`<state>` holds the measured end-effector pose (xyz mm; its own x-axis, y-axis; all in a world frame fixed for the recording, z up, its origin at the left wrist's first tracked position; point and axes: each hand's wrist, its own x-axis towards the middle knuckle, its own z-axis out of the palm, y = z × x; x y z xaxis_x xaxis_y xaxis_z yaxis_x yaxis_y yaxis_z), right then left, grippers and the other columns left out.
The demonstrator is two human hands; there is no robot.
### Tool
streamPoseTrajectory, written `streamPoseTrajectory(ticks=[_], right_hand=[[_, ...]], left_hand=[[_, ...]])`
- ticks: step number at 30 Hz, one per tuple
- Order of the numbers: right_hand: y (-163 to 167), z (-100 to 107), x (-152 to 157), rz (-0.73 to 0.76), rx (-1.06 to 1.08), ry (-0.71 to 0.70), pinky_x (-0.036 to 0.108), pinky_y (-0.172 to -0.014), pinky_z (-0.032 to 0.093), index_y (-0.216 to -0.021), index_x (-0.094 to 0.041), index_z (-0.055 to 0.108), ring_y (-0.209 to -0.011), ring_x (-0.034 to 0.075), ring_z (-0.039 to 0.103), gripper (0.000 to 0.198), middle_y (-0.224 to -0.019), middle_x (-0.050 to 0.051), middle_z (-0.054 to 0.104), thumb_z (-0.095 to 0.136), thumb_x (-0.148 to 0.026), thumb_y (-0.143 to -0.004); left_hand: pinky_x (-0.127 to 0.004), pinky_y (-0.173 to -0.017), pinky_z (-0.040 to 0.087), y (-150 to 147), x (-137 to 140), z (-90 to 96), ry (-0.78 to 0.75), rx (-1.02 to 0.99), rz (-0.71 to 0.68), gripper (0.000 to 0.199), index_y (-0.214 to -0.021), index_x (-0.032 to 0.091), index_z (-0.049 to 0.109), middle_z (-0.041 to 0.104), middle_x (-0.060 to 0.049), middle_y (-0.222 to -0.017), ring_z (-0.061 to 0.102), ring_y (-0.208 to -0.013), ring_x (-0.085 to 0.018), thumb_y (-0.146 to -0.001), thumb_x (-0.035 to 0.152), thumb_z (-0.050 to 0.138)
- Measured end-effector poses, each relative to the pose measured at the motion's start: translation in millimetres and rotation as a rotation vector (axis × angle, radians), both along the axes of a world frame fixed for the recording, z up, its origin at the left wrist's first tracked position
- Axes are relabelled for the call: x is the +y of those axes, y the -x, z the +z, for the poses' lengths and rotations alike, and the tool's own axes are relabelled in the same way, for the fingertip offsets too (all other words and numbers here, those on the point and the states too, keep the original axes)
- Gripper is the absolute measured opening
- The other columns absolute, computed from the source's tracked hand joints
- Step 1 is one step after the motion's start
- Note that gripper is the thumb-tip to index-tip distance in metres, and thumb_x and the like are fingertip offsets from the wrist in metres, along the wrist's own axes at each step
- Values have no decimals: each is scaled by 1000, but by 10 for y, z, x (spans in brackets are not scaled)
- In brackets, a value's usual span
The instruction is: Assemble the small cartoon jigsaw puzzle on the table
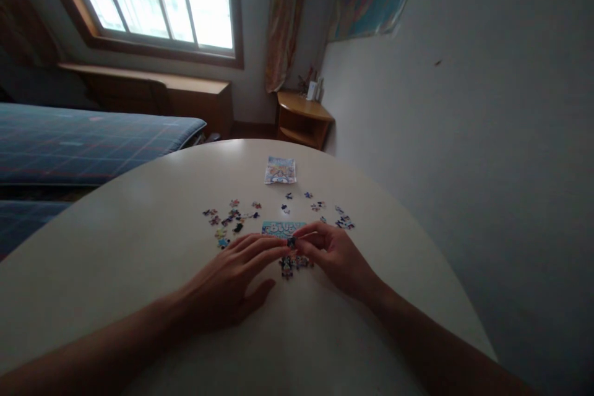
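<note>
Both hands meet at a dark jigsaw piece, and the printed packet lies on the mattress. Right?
Not the mattress: the head view shows the printed packet on the white table, beyond the jigsaw pieces. The rest is right.

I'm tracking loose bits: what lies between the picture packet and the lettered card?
In the head view, a few loose puzzle pieces lie on the table between the packet and the card.

White tabletop (153,223) offers open lanes along both outer edges; scattered puzzle pieces (344,221) and, farther off, a packet (280,171) obstruct the middle.
</note>
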<state>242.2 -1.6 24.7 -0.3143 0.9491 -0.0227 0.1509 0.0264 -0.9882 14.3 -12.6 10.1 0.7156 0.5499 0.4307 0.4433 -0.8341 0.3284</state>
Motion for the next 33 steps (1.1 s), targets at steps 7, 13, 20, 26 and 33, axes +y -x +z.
streamPoseTrajectory(ticks=[7, 13, 20, 26, 33], right_hand=[[-7, 60, -9, 1, -71, -21, 29, -68, 52, -98, -18, 67, -77, 16, 70, 20, -86, 6, 76, 67, -32, -84], [-21, 67, -7, 2, -199, -170, 29, -69, 48, -102, -21, 69, -78, 15, 67, 21, -86, 2, 74, 70, -29, -82], [-21, 88, -23, 6, -311, -329, 30, -72, 48, -102, -25, 71, -77, 15, 66, 19, -83, 0, 73, 69, -29, -84], [-34, 81, -5, 35, -311, -389, 30, -74, 49, -99, -25, 75, -82, 16, 64, 20, -89, 3, 70, 62, -18, -85], [-30, 86, -19, 45, -335, -430, 30, -75, 51, -106, -22, 70, -80, 15, 63, 21, -88, 3, 69, 60, -22, -87]], left_hand=[[-45, -102, 49, -4, 6, -1, -13, -37, 6, 46, -138, 20, 43, 56, -11, -134, 52, -122, -23, -93, 15, 47], [-45, -101, 50, -2, 12, -18, -32, -43, -12, 53, -145, 22, 38, 55, -11, -135, 52, -123, -24, -93, 11, 44], [-50, -106, 44, 7, 17, -33, 8, 4, -57, 61, -149, 23, 29, 50, -12, -142, 45, -132, -26, -92, 9, 43], [-46, -105, 47, -2, 1, 9, 38, -30, -35, 50, -141, 22, 40, 55, -10, -137, 50, -127, -23, -92, 13, 47], [-45, -106, 45, -7, 1, 12, 33, -24, -68, 49, -139, 22, 43, 56, -10, -135, 50, -127, -23, -92, 12, 47]])
